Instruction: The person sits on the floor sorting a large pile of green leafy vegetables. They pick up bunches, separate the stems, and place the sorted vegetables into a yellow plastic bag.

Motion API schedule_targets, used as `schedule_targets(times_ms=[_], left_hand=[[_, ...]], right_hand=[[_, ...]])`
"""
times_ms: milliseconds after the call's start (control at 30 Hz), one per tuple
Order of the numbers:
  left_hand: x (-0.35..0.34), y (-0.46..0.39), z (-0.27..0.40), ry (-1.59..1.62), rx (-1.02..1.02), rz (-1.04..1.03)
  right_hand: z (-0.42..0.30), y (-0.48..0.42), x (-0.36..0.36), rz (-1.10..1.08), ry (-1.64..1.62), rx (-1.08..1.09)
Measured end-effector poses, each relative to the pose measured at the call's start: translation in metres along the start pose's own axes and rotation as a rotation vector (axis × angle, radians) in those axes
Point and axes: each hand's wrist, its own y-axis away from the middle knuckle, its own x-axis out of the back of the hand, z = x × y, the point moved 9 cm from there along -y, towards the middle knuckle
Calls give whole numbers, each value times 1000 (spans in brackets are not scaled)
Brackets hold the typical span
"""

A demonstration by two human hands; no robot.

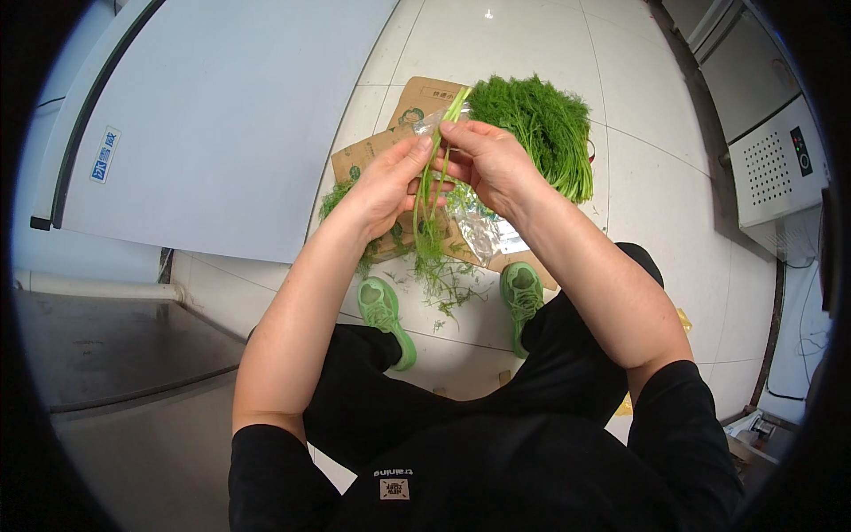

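Note:
Between my hands hangs a small bunch of feathery green herb stems (425, 193), dill or fennel fronds by their look. Its pale thick ends point away from me and its leafy tips hang towards my feet. My right hand (495, 163) pinches the stems near their pale ends with thumb and fingers. From the other side, my left hand (389, 183) grips them, its thumb in front and its fingers behind. Just beyond my right hand lies a large pile of the same greens (532, 120). Looser fronds (336, 199) lie left of my left hand, partly hidden by it.
Flattened cardboard (372, 153) and a clear plastic bag (482, 233) lie on the tiled floor under my hands. Leaf scraps (452, 286) are scattered between my green shoes (379, 302). A large white chest-like appliance (219, 120) stands left, a metal appliance with a control panel (778, 159) right.

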Motion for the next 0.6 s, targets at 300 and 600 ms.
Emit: schedule_targets(times_ms=[300,600], left_hand=[[-14,1,4,-165,-61,-194],[-21,6,7,-142,-106,-321]], right_hand=[[-16,4,-13,-124,102,108],[-32,6,-23,-212,100,145]])
